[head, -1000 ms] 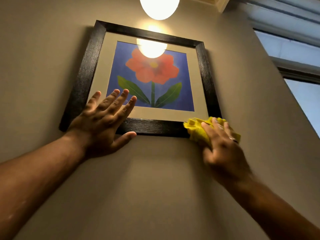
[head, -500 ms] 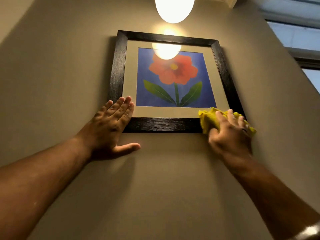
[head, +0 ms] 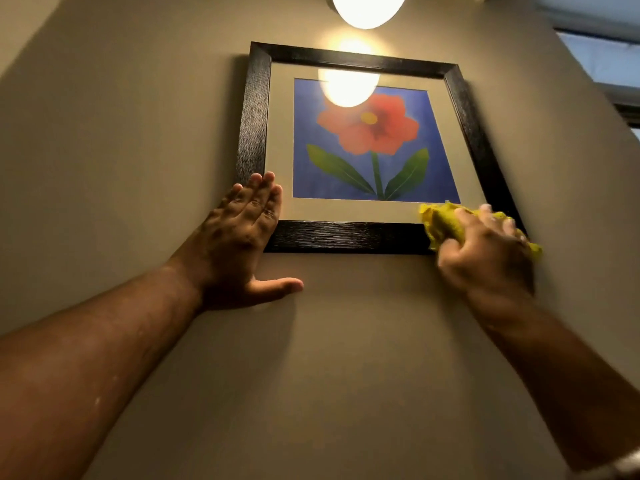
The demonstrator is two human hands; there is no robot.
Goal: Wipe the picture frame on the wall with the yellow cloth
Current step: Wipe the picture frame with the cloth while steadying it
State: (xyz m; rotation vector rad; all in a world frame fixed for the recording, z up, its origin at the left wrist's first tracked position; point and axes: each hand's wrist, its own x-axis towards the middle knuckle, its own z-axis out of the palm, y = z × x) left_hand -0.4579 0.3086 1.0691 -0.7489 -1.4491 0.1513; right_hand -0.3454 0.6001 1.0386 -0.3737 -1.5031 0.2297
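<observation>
A black picture frame [head: 346,236] hangs on the beige wall, holding a red flower print on blue with a pale mat. My left hand [head: 239,244] lies flat over the frame's lower left corner, fingers together, thumb spread out on the wall below. My right hand [head: 485,254] presses the bunched yellow cloth [head: 445,223] against the frame's lower right corner. The cloth covers that corner and part of the mat; my fingers hide much of the cloth.
A round glowing lamp [head: 367,8] hangs above the frame and reflects in its glass. A window [head: 606,60] with a grey surround sits at the upper right. Bare wall [head: 346,358] stretches below and to the left of the frame.
The camera view has shifted, so the frame sits further right. My left hand's fingers have closed together at the lower left corner. My right hand with the cloth has crept slightly up the lower right corner.
</observation>
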